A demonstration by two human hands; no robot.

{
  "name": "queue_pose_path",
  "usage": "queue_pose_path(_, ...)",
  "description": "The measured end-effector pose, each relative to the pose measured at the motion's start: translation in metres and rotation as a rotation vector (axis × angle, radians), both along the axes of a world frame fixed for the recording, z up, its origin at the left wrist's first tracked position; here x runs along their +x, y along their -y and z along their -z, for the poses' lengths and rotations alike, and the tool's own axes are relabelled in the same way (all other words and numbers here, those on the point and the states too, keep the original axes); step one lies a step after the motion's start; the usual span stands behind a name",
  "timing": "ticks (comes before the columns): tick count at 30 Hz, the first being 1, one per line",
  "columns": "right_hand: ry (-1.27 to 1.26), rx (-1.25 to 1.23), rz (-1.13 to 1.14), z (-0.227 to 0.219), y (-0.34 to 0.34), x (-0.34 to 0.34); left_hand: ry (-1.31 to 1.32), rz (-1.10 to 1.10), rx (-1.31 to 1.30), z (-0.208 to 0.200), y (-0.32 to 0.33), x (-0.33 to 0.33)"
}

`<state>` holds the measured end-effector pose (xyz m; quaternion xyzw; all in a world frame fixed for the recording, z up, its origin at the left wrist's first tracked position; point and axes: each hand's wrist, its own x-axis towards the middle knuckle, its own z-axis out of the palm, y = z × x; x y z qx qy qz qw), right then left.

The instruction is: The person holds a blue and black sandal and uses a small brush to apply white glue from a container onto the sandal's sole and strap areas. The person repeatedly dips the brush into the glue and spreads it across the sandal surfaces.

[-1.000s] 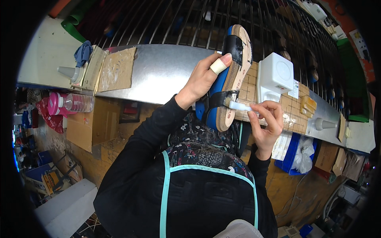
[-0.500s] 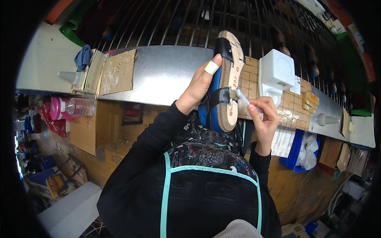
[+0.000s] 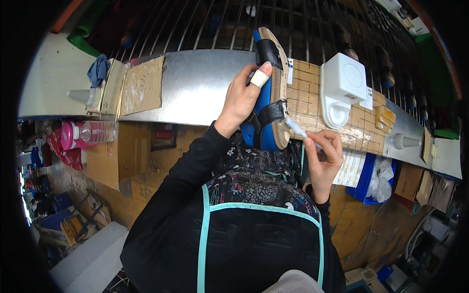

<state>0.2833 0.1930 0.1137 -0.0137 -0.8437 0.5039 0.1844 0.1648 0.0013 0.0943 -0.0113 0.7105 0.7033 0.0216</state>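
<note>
My left hand grips a blue-soled sandal with black straps, its thumb, wrapped in a pale band, pressed near the upper strap. The sandal stands tilted on its long side above the bench's front edge, its cork-coloured rim and a narrow part of the pale insole showing. In my right hand a slim whitish tool like a small brush is pinched between thumb and fingers. Its tip is at the insole edge beside the lower strap; whether it touches I cannot tell. My left fingers are mostly hidden behind the sandal.
Right of the sandal, a white plastic dispenser stands on taped cardboard. Farther right are a yellow block and a grey cone. Metal bars run behind the bench. A blue bin hangs below its edge.
The sandal has moved slightly up and left and turned, so less of its insole shows. My right hand has shifted slightly down, the tool's tip staying near the lower strap.
</note>
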Motion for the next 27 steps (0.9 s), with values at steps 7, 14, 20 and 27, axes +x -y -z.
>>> queue_pose_path(7,-0.134,0.284,0.080,0.001,0.006,-0.004,-0.002,-0.002,-0.043,0.004,0.002,-0.001)
queue_pose_path(14,-0.247,0.243,0.088,0.007,0.007,-0.010,-0.009,0.003,0.013,0.004,0.000,-0.004)
queue_pose_path(20,-0.137,0.185,-0.049,0.004,-0.005,-0.014,-0.020,0.003,0.051,0.006,-0.002,-0.010)
queue_pose_path(27,-0.119,0.151,-0.131,0.001,-0.014,-0.017,0.015,0.064,0.070,0.005,-0.001,-0.021)
